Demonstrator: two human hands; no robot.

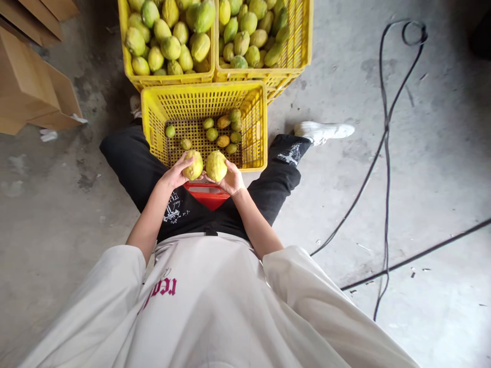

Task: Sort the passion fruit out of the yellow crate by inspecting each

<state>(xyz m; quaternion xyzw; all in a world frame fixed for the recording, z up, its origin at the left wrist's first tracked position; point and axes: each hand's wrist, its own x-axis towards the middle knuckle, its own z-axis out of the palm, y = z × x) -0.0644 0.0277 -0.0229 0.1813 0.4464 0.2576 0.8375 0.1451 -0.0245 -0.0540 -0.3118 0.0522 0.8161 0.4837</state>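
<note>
My left hand (176, 175) is closed around a round yellow-green fruit (194, 165) with bumpy skin. A second yellow-green fruit (216, 166), paler and blotched, is held in my right hand (233, 179), its fingers partly hidden beneath. The two fruits are side by side with a small gap, over the near rim of a yellow plastic crate (180, 92) between my legs. Several smaller green and yellow-orange fruits (223, 121) lie on the slatted bottom of that crate, mostly towards its right side.
Beyond it stand two yellow crates (169, 79) (307, 30) heaped with green and yellow fruits. Cardboard boxes (30, 82) are at the far left. A red plastic seat (207, 194) shows between my thighs. Black cables (386, 128) trail over the concrete floor (337, 174) on the right.
</note>
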